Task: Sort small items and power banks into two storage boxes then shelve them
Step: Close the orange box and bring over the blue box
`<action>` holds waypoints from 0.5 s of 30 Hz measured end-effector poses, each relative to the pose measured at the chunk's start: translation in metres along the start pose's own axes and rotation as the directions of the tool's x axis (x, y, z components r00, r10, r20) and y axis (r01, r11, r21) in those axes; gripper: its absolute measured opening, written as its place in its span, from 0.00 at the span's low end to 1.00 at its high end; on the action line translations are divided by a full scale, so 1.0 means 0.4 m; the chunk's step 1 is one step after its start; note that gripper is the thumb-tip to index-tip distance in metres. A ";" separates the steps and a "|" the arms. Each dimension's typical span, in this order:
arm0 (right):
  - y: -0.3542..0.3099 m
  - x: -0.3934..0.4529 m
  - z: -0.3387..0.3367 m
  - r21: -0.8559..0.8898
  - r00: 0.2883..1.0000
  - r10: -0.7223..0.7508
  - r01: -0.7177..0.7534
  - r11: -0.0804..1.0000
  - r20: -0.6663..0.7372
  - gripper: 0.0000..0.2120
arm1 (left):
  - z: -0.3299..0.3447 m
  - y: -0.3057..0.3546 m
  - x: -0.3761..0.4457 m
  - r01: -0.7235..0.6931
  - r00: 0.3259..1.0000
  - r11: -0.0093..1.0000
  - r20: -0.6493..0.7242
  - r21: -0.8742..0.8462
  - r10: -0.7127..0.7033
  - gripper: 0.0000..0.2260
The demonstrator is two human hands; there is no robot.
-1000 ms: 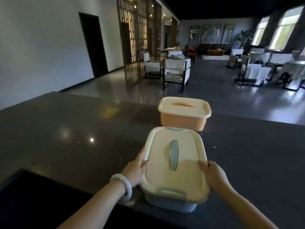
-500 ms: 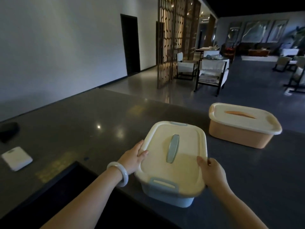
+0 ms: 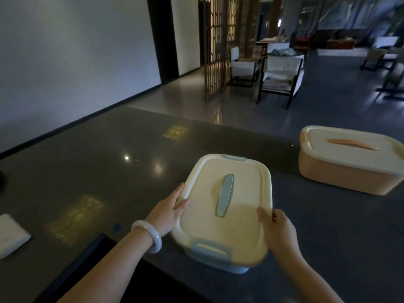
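Left grip (image 3: 169, 212) and right grip (image 3: 278, 234), thumbs up, fingers apparently curled.

Dark polished surface (image 3: 109, 171) with two pale light spots reflected on it. White flat pad (image 3: 11, 235) at its near left edge. Beyond, far: wooden lattice screen (image 3: 215, 47), dark doorway (image 3: 162, 38) in the white wall, white-cushioned chairs (image 3: 279, 73) on a glossy grey floor (image 3: 328, 101).
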State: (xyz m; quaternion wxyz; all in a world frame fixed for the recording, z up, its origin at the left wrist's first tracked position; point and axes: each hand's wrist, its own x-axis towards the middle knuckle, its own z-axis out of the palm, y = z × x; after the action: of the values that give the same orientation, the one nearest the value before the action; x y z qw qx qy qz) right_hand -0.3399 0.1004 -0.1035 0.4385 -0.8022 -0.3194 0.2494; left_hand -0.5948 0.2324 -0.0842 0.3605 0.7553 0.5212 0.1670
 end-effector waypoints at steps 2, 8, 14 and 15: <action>-0.006 -0.020 0.009 -0.001 1.000 0.013 -0.013 1.000 -0.016 0.17 | -0.009 -0.014 0.001 -0.024 1.000 1.000 0.018 0.005 0.024 0.27; -0.010 -0.082 0.043 -0.064 0.994 0.057 -0.063 0.996 -0.089 0.18 | -0.036 -0.058 -0.010 -0.077 0.993 0.997 0.087 0.009 0.076 0.28; -0.048 -0.143 0.056 -0.146 0.985 0.082 -0.104 0.984 -0.154 0.16 | -0.075 -0.063 -0.018 -0.113 0.980 0.991 0.171 0.066 0.100 0.28; -0.054 -0.157 0.053 -0.124 0.982 0.085 -0.106 0.987 -0.167 0.16 | -0.083 -0.053 -0.021 -0.109 0.980 0.989 0.176 0.103 0.089 0.28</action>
State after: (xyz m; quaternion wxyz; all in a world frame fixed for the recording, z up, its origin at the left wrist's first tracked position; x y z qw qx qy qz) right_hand -0.4030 0.0749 -0.0876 0.3963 -0.8614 -0.2598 0.1827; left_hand -0.6334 0.2412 -0.0755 0.3521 0.8110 0.4586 0.0897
